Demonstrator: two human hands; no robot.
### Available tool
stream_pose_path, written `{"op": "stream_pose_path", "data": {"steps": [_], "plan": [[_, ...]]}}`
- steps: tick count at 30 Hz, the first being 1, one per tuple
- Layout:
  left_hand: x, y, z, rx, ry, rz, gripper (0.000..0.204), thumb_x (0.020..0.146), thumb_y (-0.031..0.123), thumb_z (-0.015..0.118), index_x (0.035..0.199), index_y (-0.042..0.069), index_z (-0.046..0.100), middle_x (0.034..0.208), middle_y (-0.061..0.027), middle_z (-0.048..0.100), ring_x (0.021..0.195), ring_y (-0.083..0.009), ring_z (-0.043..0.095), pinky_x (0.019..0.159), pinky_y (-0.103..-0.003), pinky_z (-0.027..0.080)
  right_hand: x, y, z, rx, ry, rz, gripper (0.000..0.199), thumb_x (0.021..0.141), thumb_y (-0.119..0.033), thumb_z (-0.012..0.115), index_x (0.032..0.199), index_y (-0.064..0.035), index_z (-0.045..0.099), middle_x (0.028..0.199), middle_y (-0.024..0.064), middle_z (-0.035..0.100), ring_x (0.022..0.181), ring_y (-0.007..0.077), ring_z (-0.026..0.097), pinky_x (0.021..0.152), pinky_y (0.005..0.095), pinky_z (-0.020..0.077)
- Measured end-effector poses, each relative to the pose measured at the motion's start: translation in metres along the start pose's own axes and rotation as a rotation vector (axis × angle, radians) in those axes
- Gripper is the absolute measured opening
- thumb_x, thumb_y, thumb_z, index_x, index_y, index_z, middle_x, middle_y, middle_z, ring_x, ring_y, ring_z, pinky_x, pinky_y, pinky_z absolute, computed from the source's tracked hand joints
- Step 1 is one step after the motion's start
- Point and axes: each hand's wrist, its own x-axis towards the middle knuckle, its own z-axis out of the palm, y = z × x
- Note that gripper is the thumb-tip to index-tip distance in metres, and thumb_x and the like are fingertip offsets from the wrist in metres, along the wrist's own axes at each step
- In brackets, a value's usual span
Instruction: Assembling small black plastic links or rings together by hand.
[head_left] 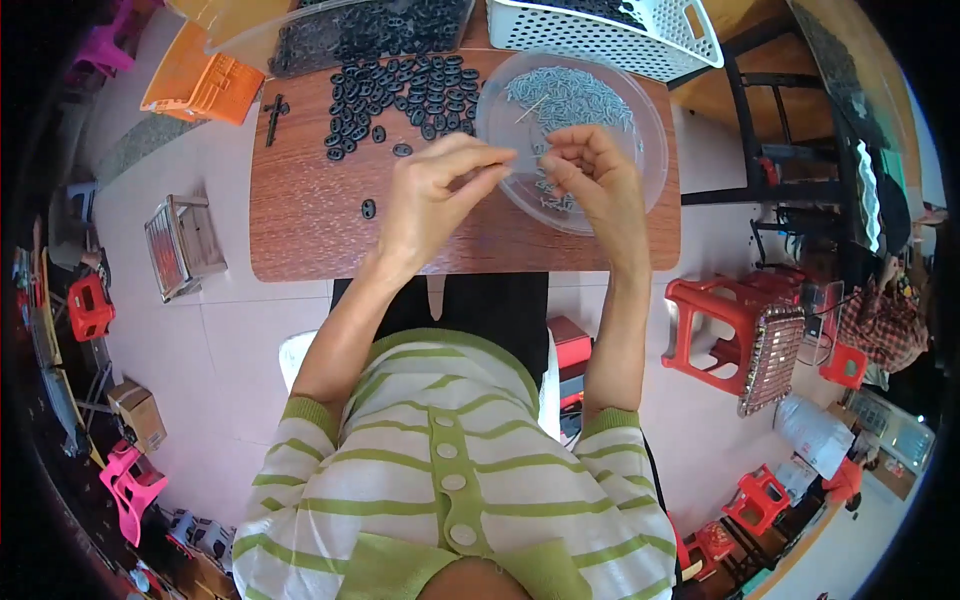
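My left hand (435,195) is above the wooden table, thumb and forefinger pinched together. Facing it, over a round clear plastic tray (655,185), my right hand (600,185) has its thumb and fingers curled in a pinch. The fingertips of both hands are close together but apart; whatever they hold is too small to make out. Small silvery metal pieces, probably screws (580,95), lie heaped in the tray with a thin pale stick (532,108). Black oval pieces with two holes (440,90) are spread left of the tray. One such piece (368,208) lies alone near my left wrist.
A clear bin of black pieces (365,35) and a white perforated basket (600,40) stand at the table's far edge. A dark cross-shaped piece (274,118) lies at the left. An orange crate (215,88), metal-framed stool (185,245) and red stool (715,325) surround the table (300,215).
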Motion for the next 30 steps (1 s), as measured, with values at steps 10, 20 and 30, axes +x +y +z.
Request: {"op": "stream_pose_path", "data": {"steps": [10, 20, 30], "plan": [[0.007, -0.012, 0.017, -0.080, -0.020, -0.057, 0.013, 0.082, 0.006, 0.068, 0.094, 0.002, 0.069, 0.082, -0.0019, 0.063, 0.062, -0.0061, 0.051, 0.055, -0.021, 0.041, -0.007, -0.008, 0.011, 0.085, 0.032, -0.018, 0.015, 0.084, -0.006, 0.066, 0.097, 0.0001, 0.063, 0.085, 0.0032, 0.063, 0.074, 0.0072, 0.056, 0.060, 0.0215, 0.0482], [0.008, -0.012, 0.024, -0.328, 0.013, -0.355, 0.015, 0.087, 0.011, 0.065, 0.097, -0.001, 0.069, 0.082, -0.0006, 0.063, 0.071, -0.0035, 0.056, 0.060, -0.018, 0.043, -0.016, 0.004, 0.018, -0.176, 0.182, -0.173, 0.008, 0.084, -0.006, 0.066, 0.091, -0.0004, 0.065, 0.080, 0.0047, 0.064, 0.068, 0.0089, 0.057, 0.059, 0.0234, 0.0476], [-0.002, -0.011, 0.015, -0.486, -0.032, -0.369, 0.018, 0.091, 0.004, 0.058, 0.106, -0.002, 0.066, 0.094, -0.0074, 0.068, 0.084, -0.0128, 0.065, 0.075, -0.023, 0.051, -0.030, 0.005, 0.021, -0.066, 0.238, -0.115, 0.010, 0.087, -0.007, 0.063, 0.093, 0.0006, 0.063, 0.084, 0.0053, 0.062, 0.069, 0.0098, 0.057, 0.057, 0.0238, 0.0474]]}}
